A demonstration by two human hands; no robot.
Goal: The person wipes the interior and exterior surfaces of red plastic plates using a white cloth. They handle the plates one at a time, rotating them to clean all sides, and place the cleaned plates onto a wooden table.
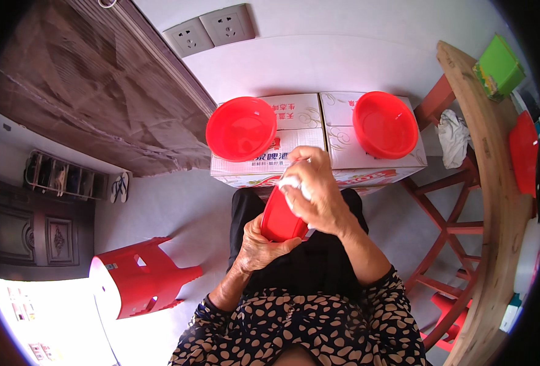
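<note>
The fingers [311,160] of the right hand [316,194] are curled narrow around a bunched white cloth [291,183], pressing it against the upper rim of a small red bowl [280,218], while the left hand [259,246] cups that bowl from below, its thumb and fingers wrapped tight about the lower wall so the bowl stands tilted on edge over the lap. To my judgement the wiping goes best if the left hand keeps the bowl steady and turns it a little at a time, so the cloth meets each part of the rim and inner face in turn rather than scrubbing one patch; the cloth should stay folded thick under the fingertips so it does not slip free. How clean the inside is cannot be told, since the right hand hides most of it. Just ahead, two larger red basins, one to the left [241,128] and one to the right [384,124], sit apart on cardboard boxes [309,116], a red stool [141,277] stands on the floor to the left, and a wooden surface [492,201] curves along the right
</note>
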